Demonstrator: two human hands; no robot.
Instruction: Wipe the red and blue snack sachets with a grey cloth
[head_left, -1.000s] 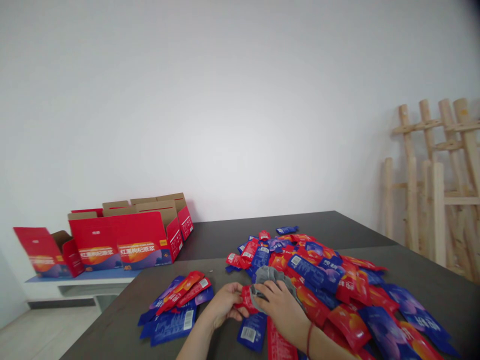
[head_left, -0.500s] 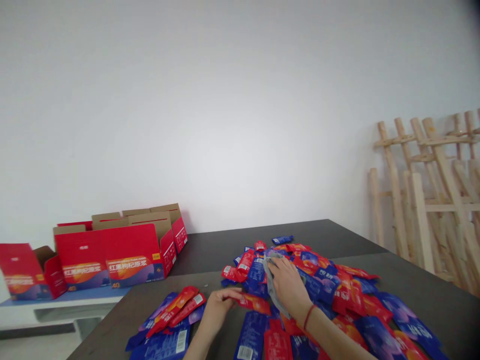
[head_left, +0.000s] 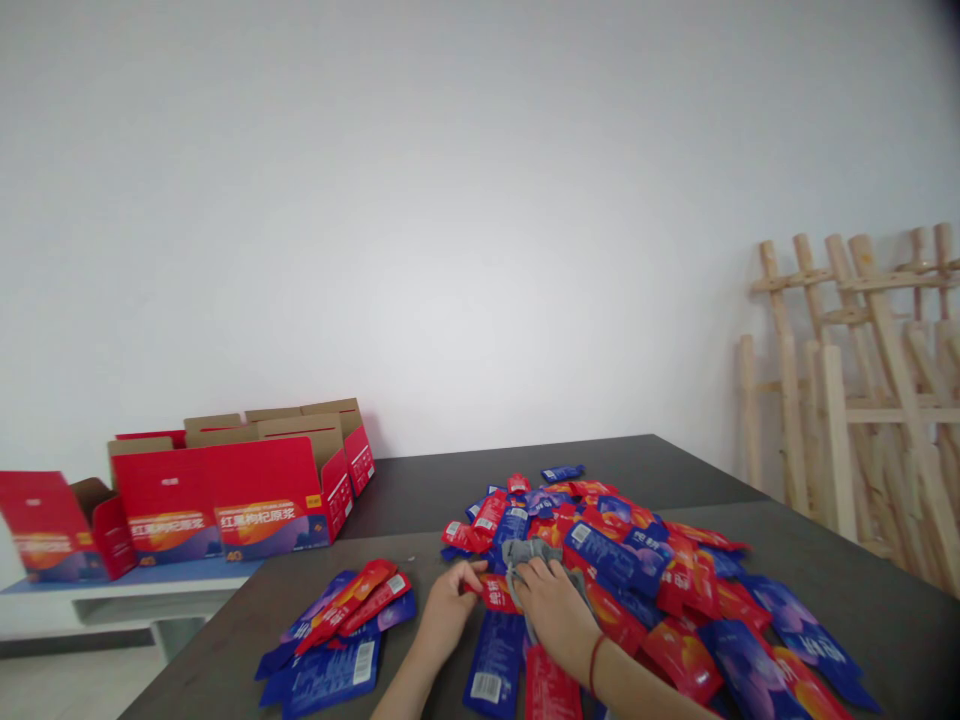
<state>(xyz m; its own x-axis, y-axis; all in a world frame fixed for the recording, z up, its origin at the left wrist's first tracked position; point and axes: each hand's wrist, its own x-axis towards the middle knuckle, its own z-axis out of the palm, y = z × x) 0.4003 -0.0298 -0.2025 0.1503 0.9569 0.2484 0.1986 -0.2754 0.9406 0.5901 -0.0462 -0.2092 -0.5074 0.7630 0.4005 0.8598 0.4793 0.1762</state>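
Left hand (head_left: 448,603): thumb and fingertips pinched on left end of 1 red pouch (head_left: 496,594); right hand (head_left: 553,612): fingers bent, slightly spread, grasping grey cloth (head_left: 529,552) at pouch's right end; pouch between 2 hands, at pouch pile's (head_left: 611,556) left edge.

Bare tabletop (head_left: 427,500) is stretching between the small pouch pile (head_left: 330,672) and the left hand (head_left: 448,604), giving a lane toward the back. 2 obstacles, a red pouch (head_left: 496,593) and a gray cloth (head_left: 528,551), are filling the gap from it to the right hand (head_left: 551,605). The large pouch pile (head_left: 609,555) is blocking low passage on that hand's right. Red boxes (head_left: 266,480) are standing along the rear left, hindering sideways reach there.
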